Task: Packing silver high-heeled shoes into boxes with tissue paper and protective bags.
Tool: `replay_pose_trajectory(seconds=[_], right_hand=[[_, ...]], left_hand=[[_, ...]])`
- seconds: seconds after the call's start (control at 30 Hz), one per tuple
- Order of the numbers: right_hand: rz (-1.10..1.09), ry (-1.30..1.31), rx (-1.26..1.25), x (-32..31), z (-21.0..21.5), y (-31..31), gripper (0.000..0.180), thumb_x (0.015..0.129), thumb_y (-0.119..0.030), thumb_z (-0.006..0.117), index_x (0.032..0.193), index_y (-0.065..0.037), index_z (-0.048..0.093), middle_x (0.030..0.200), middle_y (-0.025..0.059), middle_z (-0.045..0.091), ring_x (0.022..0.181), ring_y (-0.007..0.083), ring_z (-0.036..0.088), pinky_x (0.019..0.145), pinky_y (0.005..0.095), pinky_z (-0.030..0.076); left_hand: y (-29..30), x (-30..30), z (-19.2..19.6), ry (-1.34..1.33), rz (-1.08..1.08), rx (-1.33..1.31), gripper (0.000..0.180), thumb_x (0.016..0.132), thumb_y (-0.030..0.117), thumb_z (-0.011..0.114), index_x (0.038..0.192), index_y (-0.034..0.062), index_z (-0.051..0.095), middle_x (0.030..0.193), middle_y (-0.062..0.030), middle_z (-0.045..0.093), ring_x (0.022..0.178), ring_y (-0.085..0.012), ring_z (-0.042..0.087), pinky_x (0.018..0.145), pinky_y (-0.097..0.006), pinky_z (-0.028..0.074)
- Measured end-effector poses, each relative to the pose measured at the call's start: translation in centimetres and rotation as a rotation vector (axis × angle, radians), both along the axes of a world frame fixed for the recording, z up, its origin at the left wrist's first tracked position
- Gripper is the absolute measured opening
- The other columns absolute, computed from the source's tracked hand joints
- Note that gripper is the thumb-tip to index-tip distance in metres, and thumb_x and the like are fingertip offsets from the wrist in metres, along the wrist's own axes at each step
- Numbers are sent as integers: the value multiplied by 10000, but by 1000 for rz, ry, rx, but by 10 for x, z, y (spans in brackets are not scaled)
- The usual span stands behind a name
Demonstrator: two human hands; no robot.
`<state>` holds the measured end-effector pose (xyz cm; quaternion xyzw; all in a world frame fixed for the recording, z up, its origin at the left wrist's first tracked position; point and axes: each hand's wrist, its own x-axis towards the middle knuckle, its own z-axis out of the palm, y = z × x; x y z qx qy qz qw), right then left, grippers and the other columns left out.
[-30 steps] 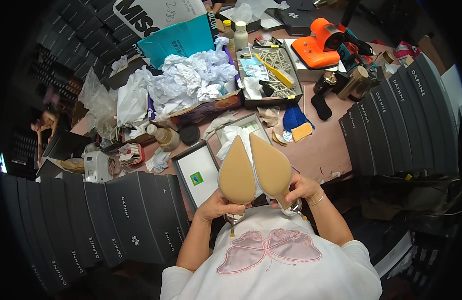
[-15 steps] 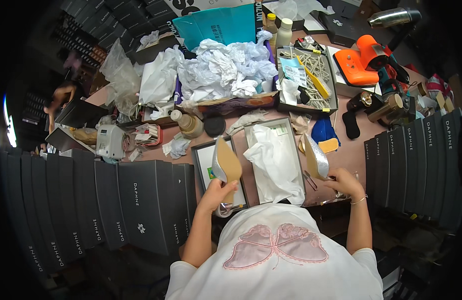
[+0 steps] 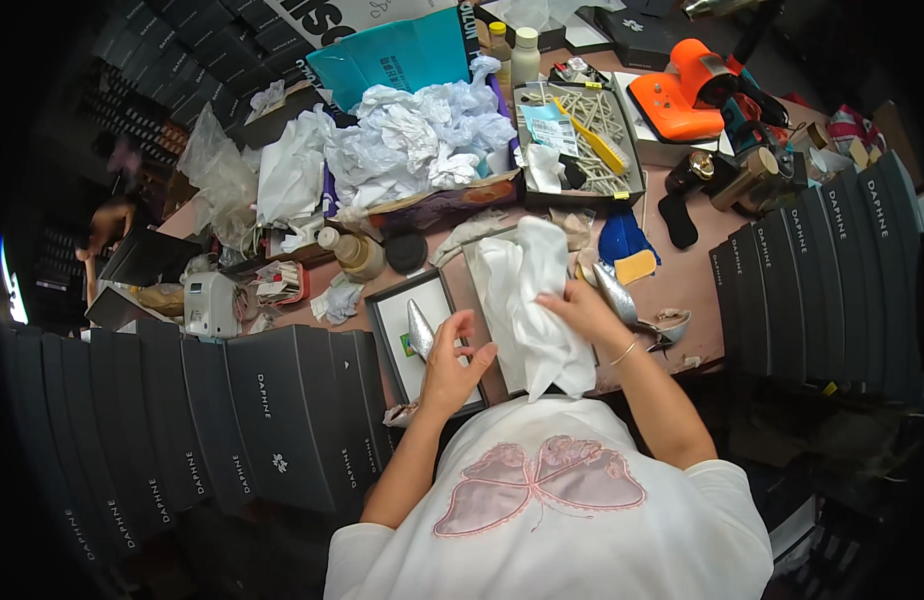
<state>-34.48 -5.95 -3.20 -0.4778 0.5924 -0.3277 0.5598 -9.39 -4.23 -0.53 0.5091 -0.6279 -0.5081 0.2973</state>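
Left hand (image 3: 450, 368): fingers spread and loosely curled, resting on the lid (image 3: 422, 345), a shallow dark tray with a white inside. A silver shoe (image 3: 419, 328) lies in that lid just beyond the fingertips; whether the fingers touch it cannot be told. The hand holds nothing that can be made out.

Right hand (image 3: 582, 312): palm down, fingers closed onto the white paper (image 3: 527, 300), which fills the open box (image 3: 479, 300) between the two hands and drapes over its near edge. The paper is crumpled and bunched under the hand.

A second silver shoe (image 3: 622, 298) lies on the table (image 3: 687, 280) just right of the right hand, its heel end close beside the wrist, which wears a thin bracelet (image 3: 624, 351).

Beyond the right hand: a blue cloth (image 3: 620, 238) and a yellow sponge (image 3: 636, 266). Beyond the left hand: a round black tin (image 3: 406, 252) and a tipped bottle (image 3: 350, 252). Further off, a heap of crumpled tissue (image 3: 412, 140) and a tray of tools (image 3: 582, 140).

Left of the left hand, a row of black boxes (image 3: 252, 410) stands on edge; a similar row (image 3: 832, 280) stands right of the right hand.
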Motion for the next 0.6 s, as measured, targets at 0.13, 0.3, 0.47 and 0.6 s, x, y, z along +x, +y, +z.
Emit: replay_pose_trajectory(seconds=[0.13, 0.3, 0.47, 0.6], right_hand=[[-21, -88, -375, -7, 51, 5, 151, 833, -112, 691, 935, -1, 683, 803, 65, 684, 710, 84, 613, 637, 266, 487], [-83, 26, -598, 13, 76, 22, 198, 784, -31, 716, 974, -8, 664, 900, 92, 678, 815, 188, 646, 719, 299, 496], [252, 388, -1175, 2, 62, 29, 275, 695, -25, 653, 968, -56, 663, 983, 112, 617, 838, 275, 612, 756, 373, 474], [469, 520, -1322, -14, 53, 36, 291, 715, -82, 586, 997, -114, 649, 982, 35, 605, 897, 188, 581, 871, 411, 408]], left_hand=[[13, -14, 2, 498, 152, 530, 887, 852, 553, 597, 1460, 35, 213, 1390, -200, 356, 1288, -297, 389, 990, -392, 397], [56, -45, 34, 112, 35, -90, 982, 784, 523, 703, 1455, 6, 208, 1372, -193, 359, 1303, -319, 366, 1005, -416, 387], [67, -32, 41, 342, 441, -93, 937, 858, 732, 377, 1413, -20, 316, 1239, -124, 486, 1104, -198, 495, 909, -338, 430], [82, -54, 91, 767, 408, 30, 707, 915, 550, 508, 1288, -50, 475, 1085, -96, 583, 1004, -148, 568, 877, -270, 447]])
